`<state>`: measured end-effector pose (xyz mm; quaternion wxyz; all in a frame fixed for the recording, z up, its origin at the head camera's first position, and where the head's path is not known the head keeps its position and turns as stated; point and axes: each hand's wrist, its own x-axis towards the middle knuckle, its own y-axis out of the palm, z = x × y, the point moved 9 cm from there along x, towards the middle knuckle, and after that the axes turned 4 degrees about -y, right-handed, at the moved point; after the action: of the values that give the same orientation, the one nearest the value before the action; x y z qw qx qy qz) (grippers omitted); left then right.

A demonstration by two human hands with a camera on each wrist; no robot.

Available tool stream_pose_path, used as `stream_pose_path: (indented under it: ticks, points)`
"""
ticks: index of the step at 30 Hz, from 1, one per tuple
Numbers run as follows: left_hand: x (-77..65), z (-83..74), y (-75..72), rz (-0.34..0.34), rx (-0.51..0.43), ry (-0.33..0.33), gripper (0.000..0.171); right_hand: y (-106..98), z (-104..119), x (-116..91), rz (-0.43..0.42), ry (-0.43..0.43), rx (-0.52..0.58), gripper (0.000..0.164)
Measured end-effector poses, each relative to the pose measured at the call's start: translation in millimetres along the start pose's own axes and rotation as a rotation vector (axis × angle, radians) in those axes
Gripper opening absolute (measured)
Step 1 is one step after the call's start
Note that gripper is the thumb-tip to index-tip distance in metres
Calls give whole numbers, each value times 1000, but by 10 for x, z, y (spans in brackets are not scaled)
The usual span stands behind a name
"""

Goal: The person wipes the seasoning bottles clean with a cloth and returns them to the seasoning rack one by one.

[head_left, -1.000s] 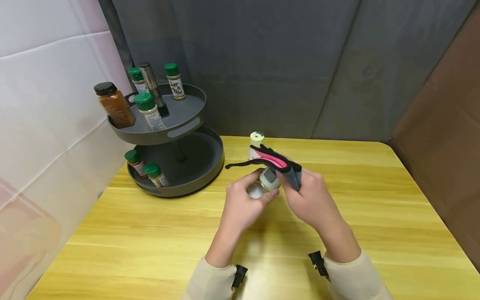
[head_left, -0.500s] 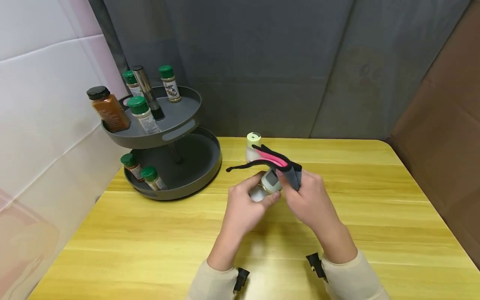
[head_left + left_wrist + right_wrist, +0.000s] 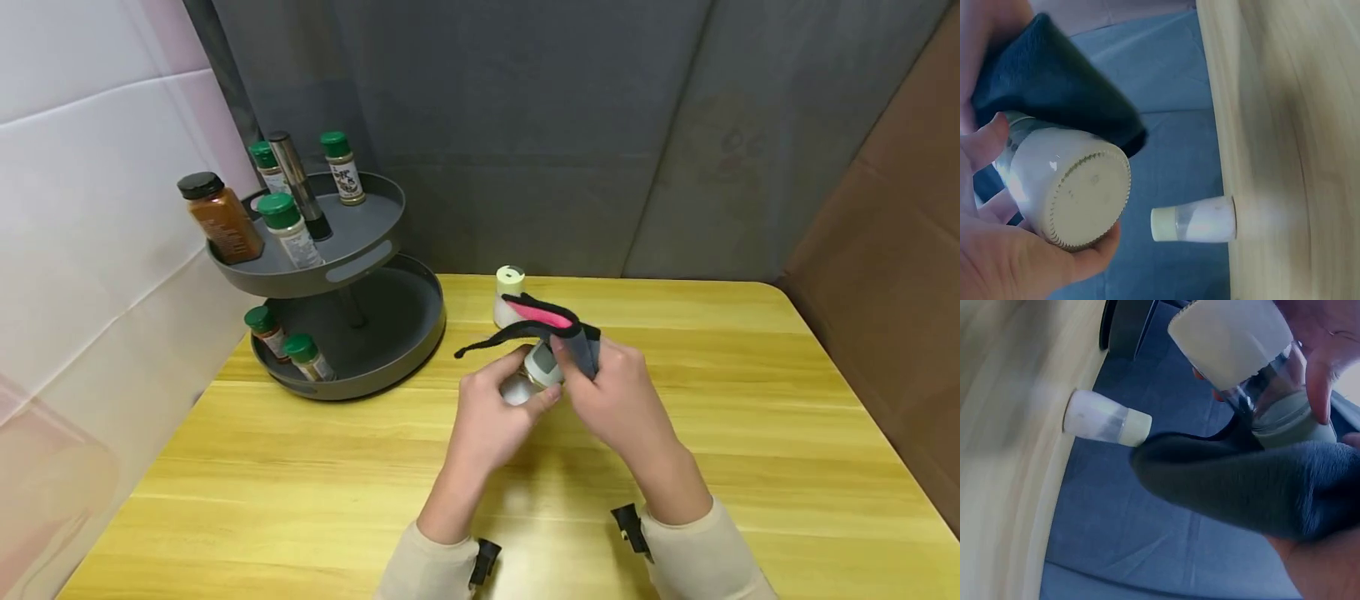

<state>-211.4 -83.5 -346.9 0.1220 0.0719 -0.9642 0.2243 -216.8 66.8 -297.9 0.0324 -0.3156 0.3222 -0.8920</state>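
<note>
In the head view my left hand (image 3: 487, 421) holds a tilted clear jar (image 3: 1088, 197) of white contents, fingers and thumb round its body. Its ridged base faces the left wrist camera. The jar's pale lid (image 3: 543, 365) points toward my right hand (image 3: 621, 398), which grips a folded cloth (image 3: 1229, 484). That cloth is dark grey-blue with black edging and a pink inner side, and its loose end hangs out leftward over the jar. Cloth lies against the lid, partly hiding it. Behind the cloth, a second white-filled jar (image 3: 507, 310) with a pale yellow-green lid stands upright on the table.
A two-tier dark grey turntable rack (image 3: 375, 379) stands at the left of the wooden table (image 3: 300, 500). It carries several green-capped spice jars (image 3: 292, 233), an orange-brown black-capped bottle (image 3: 225, 223) and a metallic cylinder (image 3: 298, 185). A grey curtain (image 3: 510, 133) hangs behind.
The cloth's loose end has sunk a little, and its pink fold looks narrower. Both hands keep their hold in nearly the same place. The head view has shifted slightly.
</note>
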Motion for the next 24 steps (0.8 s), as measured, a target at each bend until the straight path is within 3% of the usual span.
stream_pose_path:
  ticks: [2, 4, 8, 10, 12, 14, 16, 19, 21, 24]
  points:
    - [4, 37, -15, -7, -20, -42, 43, -18, -72, -51, -4, 115, -25, 42]
    - [8, 56, -33, -17, -22, -62, 46, -43, -39, -102, -14, 133, -76, 51]
    - [20, 26, -44, -29, 5, -25, 41, -77, 231, -124, -55, -68, -220, 24]
    - [14, -11, -32, -22, 17, 15, 33, -64, 338, -100, -59, -186, -256, 36]
    - [6, -53, -9, -10, 34, 60, 32, -49, 351, -50, -45, -227, -211, 45]
    - [-9, -77, 23, 11, 39, 82, 33, -21, 244, 5, -12, -153, -124, 29]
    - [-21, -84, 55, 34, 32, 82, 35, 6, 75, 35, 1, -12, -12, 22]
    - [-25, -58, 70, 34, -3, 37, 42, 70, -220, -41, -15, 295, 167, 39]
    - [-24, -37, 60, 16, -36, 4, 44, 134, -338, -142, -57, 457, 300, 51]
    - [-18, -20, 30, -28, -95, -24, 49, 237, -370, -290, -146, 574, 470, 59]
